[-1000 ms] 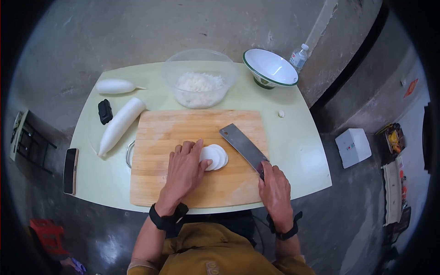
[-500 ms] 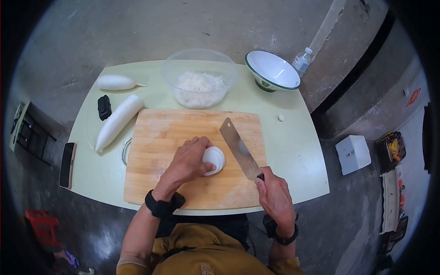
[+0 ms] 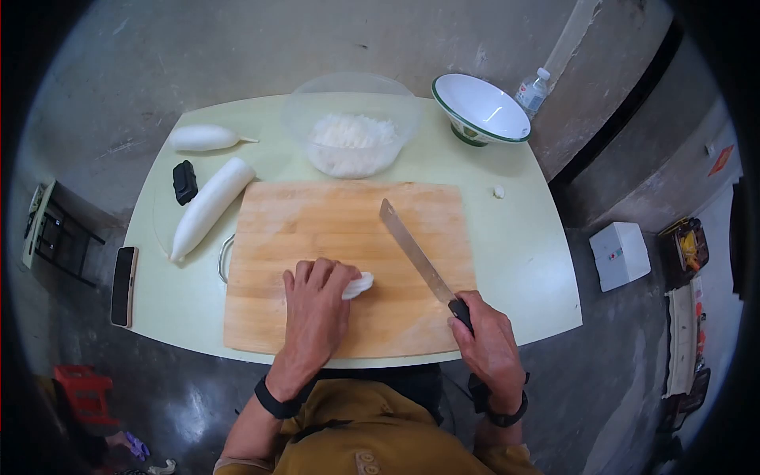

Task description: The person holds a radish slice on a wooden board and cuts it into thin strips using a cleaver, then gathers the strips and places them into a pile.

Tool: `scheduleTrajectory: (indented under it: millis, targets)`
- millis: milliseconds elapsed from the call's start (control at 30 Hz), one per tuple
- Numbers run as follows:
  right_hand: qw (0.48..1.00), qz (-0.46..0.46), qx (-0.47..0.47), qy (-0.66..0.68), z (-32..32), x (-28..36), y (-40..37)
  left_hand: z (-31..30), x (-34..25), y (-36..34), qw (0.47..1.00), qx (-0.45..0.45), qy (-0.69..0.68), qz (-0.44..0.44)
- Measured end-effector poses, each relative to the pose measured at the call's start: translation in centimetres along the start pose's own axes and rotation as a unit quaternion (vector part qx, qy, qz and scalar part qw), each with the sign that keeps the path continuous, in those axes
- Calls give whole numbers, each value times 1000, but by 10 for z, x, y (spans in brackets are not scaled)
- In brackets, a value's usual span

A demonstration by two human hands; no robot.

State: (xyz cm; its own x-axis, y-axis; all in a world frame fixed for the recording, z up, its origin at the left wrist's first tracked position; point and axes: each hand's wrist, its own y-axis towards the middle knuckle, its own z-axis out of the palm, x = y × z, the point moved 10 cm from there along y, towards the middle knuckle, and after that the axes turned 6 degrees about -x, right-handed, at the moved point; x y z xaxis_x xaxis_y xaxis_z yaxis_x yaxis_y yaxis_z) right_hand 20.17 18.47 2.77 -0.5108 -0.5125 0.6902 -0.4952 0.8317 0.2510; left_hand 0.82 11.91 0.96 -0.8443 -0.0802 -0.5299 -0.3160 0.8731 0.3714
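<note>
My left hand (image 3: 317,309) grips a short stack of white radish slices (image 3: 360,285) over the lower middle of the wooden cutting board (image 3: 309,218). The hand hides part of the stack. In my right hand (image 3: 491,340) is a cleaver (image 3: 418,255), held by its black handle. Its blade slants up and left above the board's right half, apart from the slices. Left of the board lies a long white radish (image 3: 212,207), with a smaller radish (image 3: 204,138) behind it.
A clear plastic bowl (image 3: 297,127) of shredded white radish stands behind the board. To its right are a white bowl with a green rim (image 3: 484,109), a plastic bottle (image 3: 532,93) and a small white scrap (image 3: 499,191). A black case (image 3: 184,182) and a phone (image 3: 123,286) lie left.
My left hand has turned and drawn slightly toward me, tilting the slices from lying flat to more on edge. The cleaver's blade has rolled and now shows narrower.
</note>
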Motion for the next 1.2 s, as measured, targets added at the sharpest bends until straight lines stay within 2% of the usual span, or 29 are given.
scheduleTrajectory:
  millis: [100,167,200,233,333,400,533,600,733,800,1033,1200]
  targets:
    - [1000,23,21,-5,6,-8,-8,1,0,-25,995,-25,84,44]
    - [999,29,25,-6,13,-9,-13,0,-3,-34,996,-10,68,50]
    - [999,29,28,-8,17,-9,-15,6,0,-39,996,40,67,43]
    - [999,31,28,-7,20,-9,-16,3,-1,-41,996,42,67,43]
    - [1000,-17,3,-13,30,2,-22,-1,7,-47,998,60,0,-4]
    - [994,-41,-43,-88,33,9,-26,-11,12,-48,999,10,-33,-15]
    - [990,-3,-35,-138,40,13,-26,-8,24,-52,995,-17,-86,-54]
    - [985,-58,-36,-157,44,19,-24,-10,22,-52,995,-59,-68,-30]
    - [977,-56,2,-204,48,15,-28,-7,21,-52,993,-64,-90,-32]
    - [972,-103,22,-208,52,23,-34,-7,23,-53,993,-73,-86,-31]
    - [963,-48,37,-261,52,22,-45,-7,21,-53,994,-60,-88,-33]
    - [944,-48,39,-323,52,21,-46,-7,20,-56,997,-56,-20,-44]
